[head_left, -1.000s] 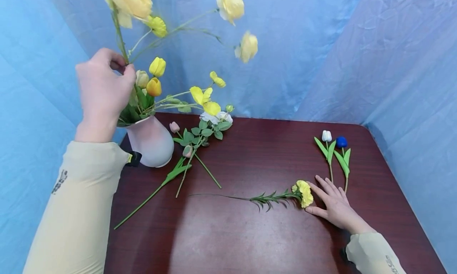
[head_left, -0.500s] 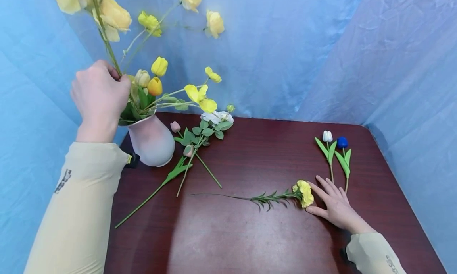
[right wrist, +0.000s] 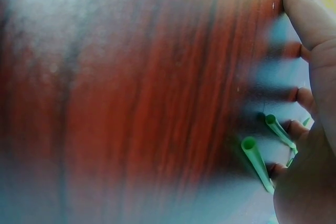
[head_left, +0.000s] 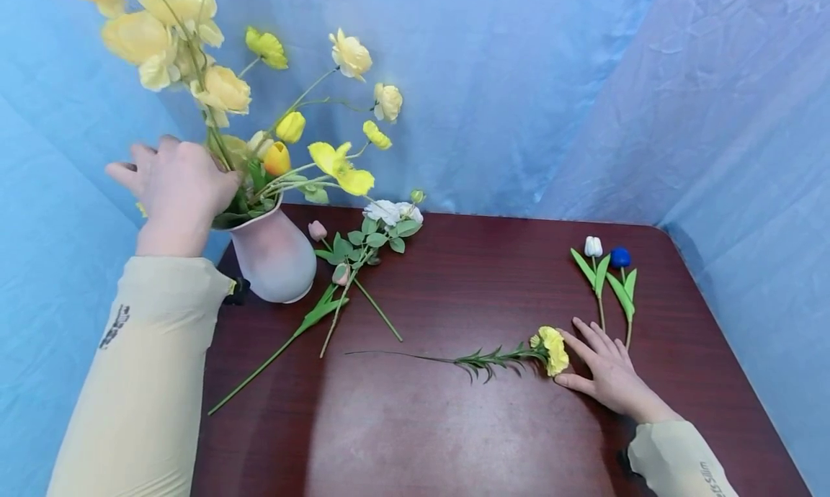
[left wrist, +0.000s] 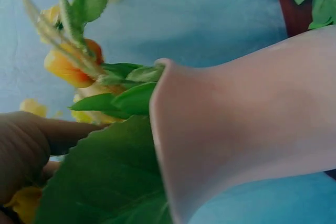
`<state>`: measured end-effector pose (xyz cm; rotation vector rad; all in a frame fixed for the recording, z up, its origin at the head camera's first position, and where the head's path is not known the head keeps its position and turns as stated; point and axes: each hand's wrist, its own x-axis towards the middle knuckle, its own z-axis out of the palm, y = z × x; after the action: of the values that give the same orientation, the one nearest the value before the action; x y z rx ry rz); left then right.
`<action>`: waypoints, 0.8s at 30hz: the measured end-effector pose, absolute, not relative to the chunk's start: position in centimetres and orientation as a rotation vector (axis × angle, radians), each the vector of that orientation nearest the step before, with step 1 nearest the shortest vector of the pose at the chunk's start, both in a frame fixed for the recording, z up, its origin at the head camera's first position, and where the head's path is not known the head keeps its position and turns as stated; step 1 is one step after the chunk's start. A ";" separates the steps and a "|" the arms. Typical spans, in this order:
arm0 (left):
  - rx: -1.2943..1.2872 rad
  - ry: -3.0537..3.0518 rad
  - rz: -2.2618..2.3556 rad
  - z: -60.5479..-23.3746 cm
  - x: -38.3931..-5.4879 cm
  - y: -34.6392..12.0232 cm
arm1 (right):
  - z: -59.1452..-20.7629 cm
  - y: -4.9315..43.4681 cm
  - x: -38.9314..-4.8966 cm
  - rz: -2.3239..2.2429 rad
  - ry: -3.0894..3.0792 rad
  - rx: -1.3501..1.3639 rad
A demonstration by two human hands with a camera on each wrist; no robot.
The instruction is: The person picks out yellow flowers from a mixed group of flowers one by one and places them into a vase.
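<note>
At the left, my left hand (head_left: 184,184) pinches the stem of a tall pale yellow rose spray (head_left: 223,90) between thumb and index finger, just above the vase mouth; its other fingers spread outward. The fingertips are partly hidden. Beneath it stands a pinkish-white vase (head_left: 275,256), holding yellow tulips (head_left: 277,158), yellow poppy-like flowers (head_left: 340,169) and green leaves (left wrist: 105,177). My right hand (head_left: 609,374) rests on the table with fingers spread, its thumb and index finger at the head of a yellow carnation (head_left: 551,351). That carnation lies flat, its stem pointing left.
White (head_left: 593,247) and blue (head_left: 620,258) tulips lie beyond my right hand. Right of the vase lie pink tulips (head_left: 317,230) and a white flower stem (head_left: 389,212), overlapping. Blue cloth (head_left: 493,108) hangs behind the dark red table (head_left: 480,266).
My left hand has lowered toward the vase mouth and the rose spray has sunk down and leftward with it. Its outer fingers have spread from a curl. My right hand stays put.
</note>
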<state>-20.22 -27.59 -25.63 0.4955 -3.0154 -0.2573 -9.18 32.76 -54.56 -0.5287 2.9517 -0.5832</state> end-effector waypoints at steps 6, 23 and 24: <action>0.470 -2.772 -0.242 -25.1 -18.1 -26.8 | -54.5 32.5 -9.0 -0.597 2.949 -0.535; -0.985 -2.437 -0.247 -37.7 -13.7 -13.5 | -54.6 32.0 -9.4 -0.575 2.958 -0.531; -1.044 -2.484 -0.226 -39.0 -13.6 -12.6 | -54.6 31.9 -9.4 -0.574 2.956 -0.534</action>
<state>-13.58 -12.57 -39.03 -1.0444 -2.4838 -0.2255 -9.45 31.92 -54.63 -0.5345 2.9557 -0.5737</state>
